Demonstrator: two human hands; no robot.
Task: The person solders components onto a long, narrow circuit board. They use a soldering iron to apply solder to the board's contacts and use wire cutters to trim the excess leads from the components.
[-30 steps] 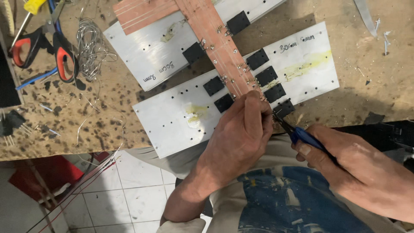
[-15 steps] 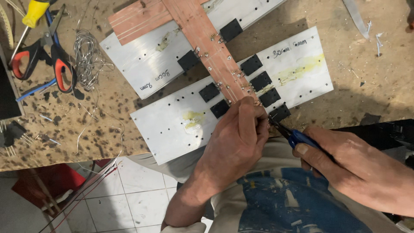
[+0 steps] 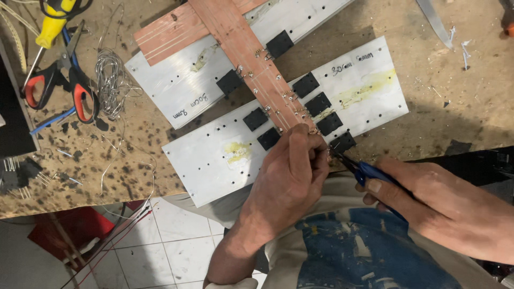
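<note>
A copper-coloured circuit strip lies across two grey aluminium plates that carry several black square components. My left hand pinches the near end of the strip, its fingertips on a small wire lead. My right hand holds blue-handled pliers, whose tip touches the strip's end beside the left fingers. A second copper strip crosses the far plate.
Red-handled scissors, a yellow-handled screwdriver and a coil of thin wire lie at the bench's left. Loose black components sit near the left edge. A metal blade lies top right. Tiled floor shows below the bench edge.
Both hands have stayed at the strip's near end; the view has shifted slightly, so the plates sit a little further left and lower in the frame.
</note>
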